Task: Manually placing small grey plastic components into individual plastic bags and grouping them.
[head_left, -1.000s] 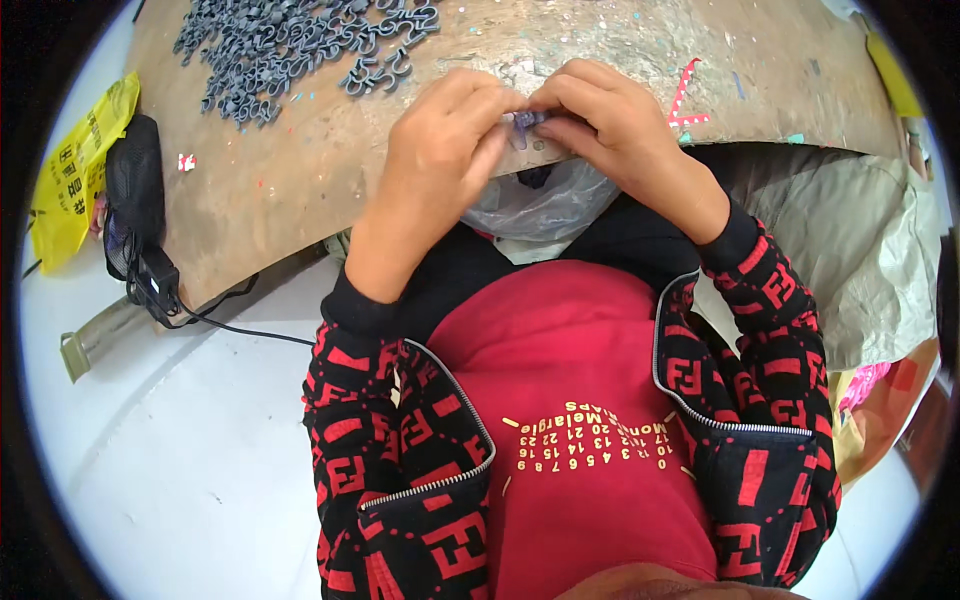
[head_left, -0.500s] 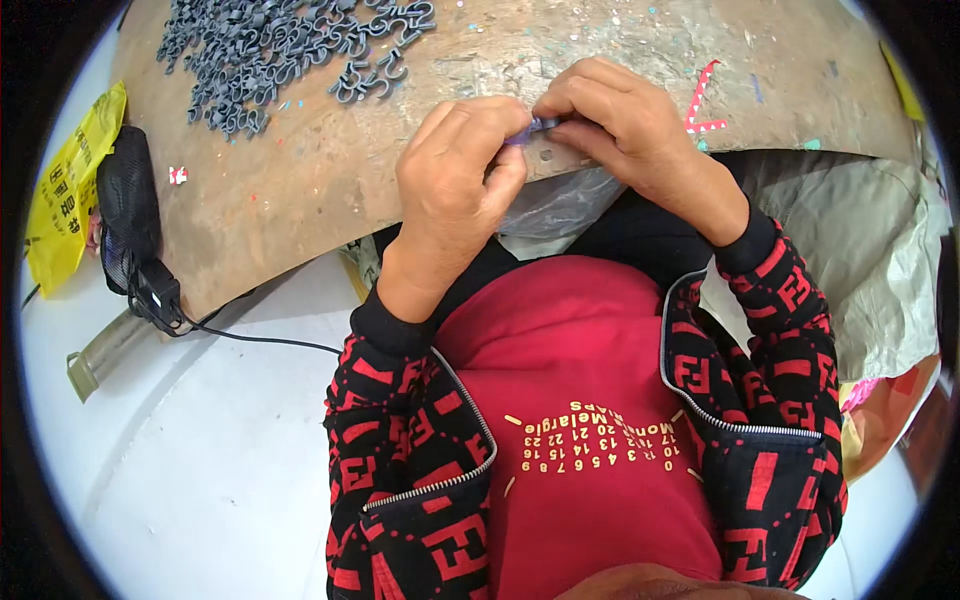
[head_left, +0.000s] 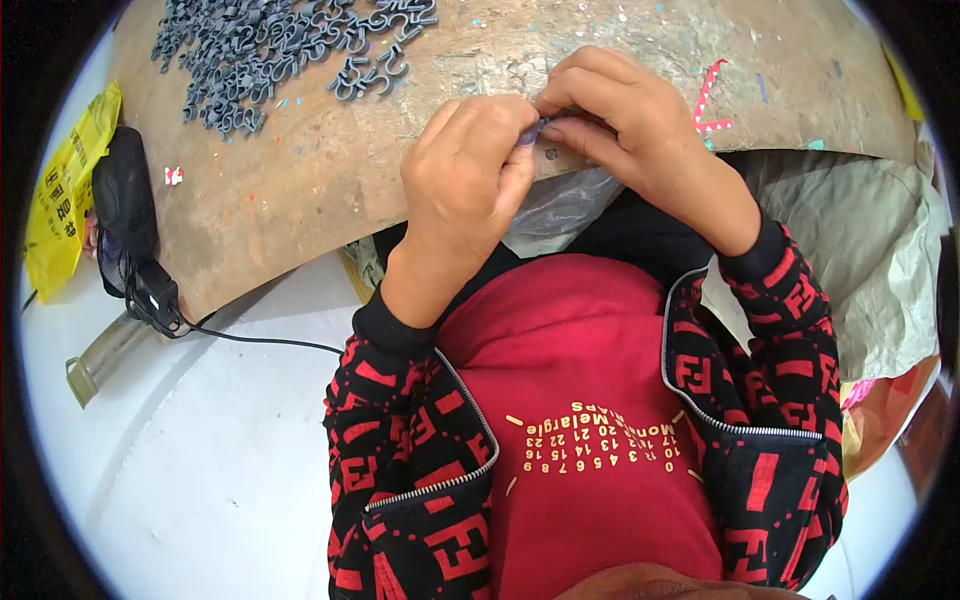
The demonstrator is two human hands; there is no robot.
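Observation:
Over the near edge of the table, my left hand (head_left: 462, 168) and my right hand (head_left: 628, 122) meet at the fingertips. Pinched in my left thumb and forefinger is a small purple piece (head_left: 529, 133), mostly covered by the fingers. My right thumb and forefinger close against its other end, where a dark grey-blue bit shows; its kind is hidden. Beyond my left hand lies a large heap of grey plastic hook-shaped clips (head_left: 270, 55), with several looser clips (head_left: 368, 76) at its near right side.
A bent red strip with white marks (head_left: 708, 98) lies right of my hands on the worn wooden table (head_left: 330, 170). At the left edge hang a yellow bag (head_left: 70, 195) and a black mesh pouch (head_left: 126, 200) with a cable. A pale sack (head_left: 850, 240) stands at the right.
Both hands have shifted slightly, still joined at the fingertips. My left hand has turned a little, and less of the small piece shows between the fingers.

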